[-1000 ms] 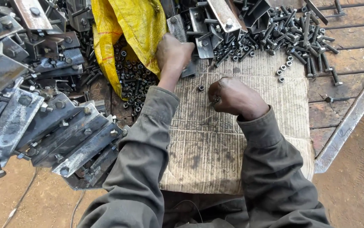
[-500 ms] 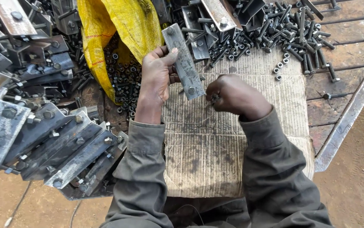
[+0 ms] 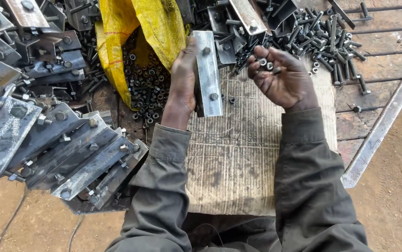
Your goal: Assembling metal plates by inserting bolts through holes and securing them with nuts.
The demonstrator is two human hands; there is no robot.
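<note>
Two hands, left hand gripping steel plate, right hand cupping nuts.

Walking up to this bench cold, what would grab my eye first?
Probably the yellow sack at top centre, spilling dark nuts. Just right of it, the left hand holds a grey steel plate with two bolts through it, while the right hand cups small nuts. Stacked bolted plates crowd the left side.
</note>
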